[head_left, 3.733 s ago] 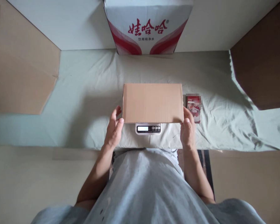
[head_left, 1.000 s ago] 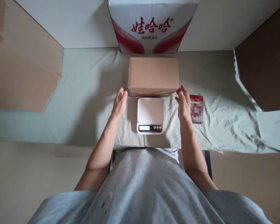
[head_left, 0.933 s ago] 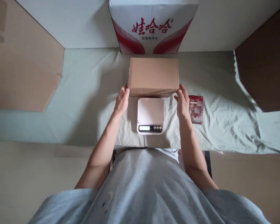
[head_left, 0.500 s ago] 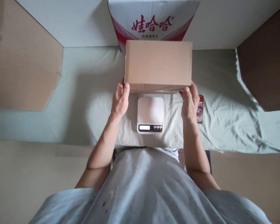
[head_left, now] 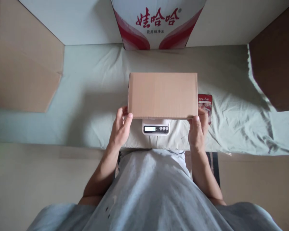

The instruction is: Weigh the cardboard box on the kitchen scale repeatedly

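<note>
Box, brown and plain, is between my two hands, over the back part of a white scale. I can't tell if they touch. My left hand pinches its near left corner, and my right hand pinches its near right corner. A red phone lies partly behind my right hand, on the pale green cloth. Far back stands a big red and white carton.
</note>
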Available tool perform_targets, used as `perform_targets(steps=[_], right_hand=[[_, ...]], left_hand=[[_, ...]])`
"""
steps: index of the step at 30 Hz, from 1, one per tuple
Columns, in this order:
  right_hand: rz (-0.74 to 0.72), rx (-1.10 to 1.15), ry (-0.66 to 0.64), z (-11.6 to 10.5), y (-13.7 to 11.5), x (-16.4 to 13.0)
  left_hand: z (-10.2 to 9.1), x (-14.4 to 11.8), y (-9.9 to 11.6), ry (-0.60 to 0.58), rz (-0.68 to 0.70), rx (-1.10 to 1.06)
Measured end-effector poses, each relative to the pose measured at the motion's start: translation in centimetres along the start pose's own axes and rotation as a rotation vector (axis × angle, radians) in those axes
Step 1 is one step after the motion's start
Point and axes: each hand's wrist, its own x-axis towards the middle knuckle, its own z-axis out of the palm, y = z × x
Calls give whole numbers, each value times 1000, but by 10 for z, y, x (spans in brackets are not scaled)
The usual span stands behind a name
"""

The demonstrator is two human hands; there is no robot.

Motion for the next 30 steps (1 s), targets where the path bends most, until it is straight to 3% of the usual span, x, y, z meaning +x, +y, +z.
perform_targets(steps=[14,24,30], right_hand=[[89,-30,-2,-4,7,-17],[81,77,89,-9,6,-5],[83,102,102,-11,9,-3]], left_hand=[[-2,-10,-21,-7,-26,-17],[-23,2,-31,164,35,24],[-31,4,-29,194,8,39]])
